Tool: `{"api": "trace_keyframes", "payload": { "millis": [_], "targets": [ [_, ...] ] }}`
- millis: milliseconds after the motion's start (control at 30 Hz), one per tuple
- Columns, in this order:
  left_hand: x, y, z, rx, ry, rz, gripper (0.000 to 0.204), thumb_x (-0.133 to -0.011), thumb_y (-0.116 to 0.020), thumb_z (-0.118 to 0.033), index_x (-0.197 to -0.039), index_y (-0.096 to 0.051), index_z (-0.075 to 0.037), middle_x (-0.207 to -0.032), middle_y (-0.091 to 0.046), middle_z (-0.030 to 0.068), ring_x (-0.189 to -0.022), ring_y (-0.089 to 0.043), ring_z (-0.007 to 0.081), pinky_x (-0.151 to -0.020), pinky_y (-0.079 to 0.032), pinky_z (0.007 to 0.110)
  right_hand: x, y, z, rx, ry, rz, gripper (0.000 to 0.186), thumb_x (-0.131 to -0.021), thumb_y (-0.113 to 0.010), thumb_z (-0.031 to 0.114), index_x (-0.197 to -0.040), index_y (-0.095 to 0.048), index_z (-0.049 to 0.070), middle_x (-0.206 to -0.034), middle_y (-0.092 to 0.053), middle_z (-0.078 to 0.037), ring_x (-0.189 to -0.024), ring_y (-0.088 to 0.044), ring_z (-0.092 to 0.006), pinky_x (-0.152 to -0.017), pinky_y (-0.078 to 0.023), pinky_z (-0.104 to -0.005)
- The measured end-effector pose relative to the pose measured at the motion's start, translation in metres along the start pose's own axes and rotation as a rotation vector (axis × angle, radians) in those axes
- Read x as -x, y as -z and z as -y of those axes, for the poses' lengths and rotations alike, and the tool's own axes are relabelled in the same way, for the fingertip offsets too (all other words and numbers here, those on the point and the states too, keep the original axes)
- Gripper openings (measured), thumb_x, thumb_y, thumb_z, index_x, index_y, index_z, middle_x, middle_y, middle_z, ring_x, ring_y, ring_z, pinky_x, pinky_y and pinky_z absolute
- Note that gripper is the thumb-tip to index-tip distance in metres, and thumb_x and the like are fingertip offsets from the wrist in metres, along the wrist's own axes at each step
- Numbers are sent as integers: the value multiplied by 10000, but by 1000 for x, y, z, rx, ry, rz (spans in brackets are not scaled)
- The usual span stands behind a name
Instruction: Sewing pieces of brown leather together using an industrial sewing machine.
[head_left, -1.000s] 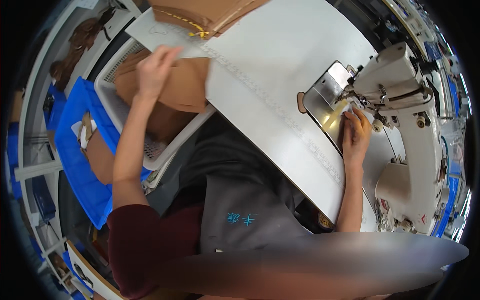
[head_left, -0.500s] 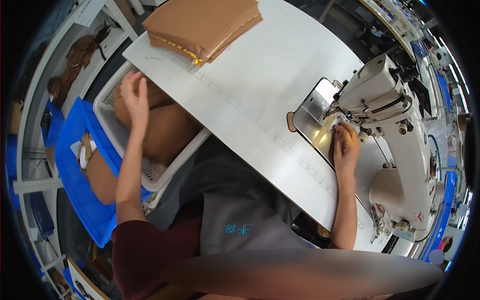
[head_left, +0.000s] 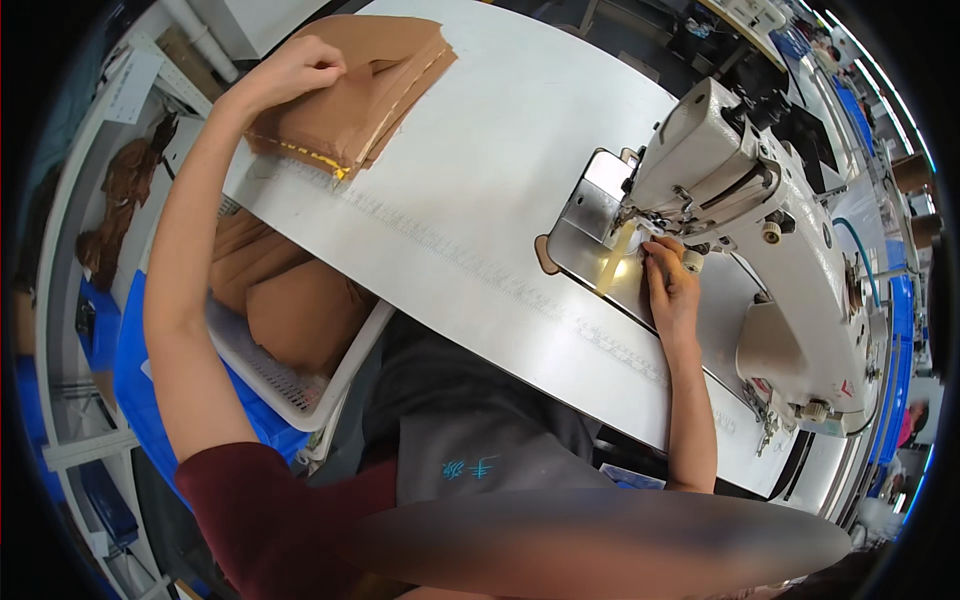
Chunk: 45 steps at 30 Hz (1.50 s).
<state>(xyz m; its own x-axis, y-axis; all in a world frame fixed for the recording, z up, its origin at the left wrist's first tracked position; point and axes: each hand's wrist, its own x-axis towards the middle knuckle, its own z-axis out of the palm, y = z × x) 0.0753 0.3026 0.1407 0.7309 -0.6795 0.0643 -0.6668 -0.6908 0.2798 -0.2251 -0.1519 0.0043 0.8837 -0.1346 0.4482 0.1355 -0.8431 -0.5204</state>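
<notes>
Brown panels in two places, none at the needle

The stack of brown panels (head_left: pixel 350 112) lies on the far left of the white table (head_left: pixel 500 130), left hand (head_left: pixel 298 72) over it, fingers curled at the creased top panel (whether pinching it, I cannot tell). More brown panels (head_left: pixel 305 312) fill the white basket (head_left: pixel 352 365) below. Stitching looks unstarted on any panel here; which pile is finished is unclear. The right hand (head_left: pixel 675 285) sits beside a yellow strip (head_left: pixel 614 258) at the sewing machine (head_left: pixel 720 135), fingers bent, grip unclear.

White tabletop (head_left: pixel 480 180): brown fabric stack (head_left: pixel 345 115) left, sewing machine (head_left: pixel 798 280) right.
</notes>
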Motion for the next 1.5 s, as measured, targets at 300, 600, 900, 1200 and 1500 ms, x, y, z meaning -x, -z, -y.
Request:
{"api": "trace_keyframes", "payload": {
  "millis": [300,600,900,1200,1500],
  "targets": [
    [2,-12,-20,-84,-13,-144,165,-777,-645,-151,-798,-592,4,-733,-604,85,-689,-584,221,-674,-461,333,-4,-2,6,-14,-5,-26,155,-851,-627,38,-994,-684,54,-885,-625,-123,-871,-548,-306,-791,-427,-407],
    [-15,-16,4,93,131,-115,164,-804,-617,-157,-871,-650,-11,-772,-635,30,-703,-554,118,-659,-457,319,-3,5,7,23,10,-43,143,-845,-626,30,-977,-676,49,-887,-629,-126,-875,-561,-321,-788,-440,-406],
    [21,-21,60,827,-19,-417,407,-941,-535,-258,-1265,-538,-13,-1043,-676,84,-1011,-643,182,-833,-578,328,-10,2,19,41,143,-73,128,-836,-632,39,-955,-676,55,-822,-577,-123,-819,-545,-329,-723,-432,-416],
    [91,-180,-225,262,-376,186,637,-833,-692,-377,-1338,-431,-92,-1512,-353,116,-1431,-249,341,-1109,-210,608,12,7,19,-178,-89,-20,235,-860,-603,67,-1093,-629,53,-1163,-574,-156,-1033,-544,-344,-889,-444,-411],
    [151,-191,-240,226,-446,-91,429,-809,-712,-257,-1191,-598,-98,-1351,-528,95,-1264,-496,257,-1063,-332,525,53,11,71,185,300,186,382,-819,-659,108,-1192,-616,35,-1311,-545,-119,-1116,-533,-302,-947,-432,-398]
  ]
}}
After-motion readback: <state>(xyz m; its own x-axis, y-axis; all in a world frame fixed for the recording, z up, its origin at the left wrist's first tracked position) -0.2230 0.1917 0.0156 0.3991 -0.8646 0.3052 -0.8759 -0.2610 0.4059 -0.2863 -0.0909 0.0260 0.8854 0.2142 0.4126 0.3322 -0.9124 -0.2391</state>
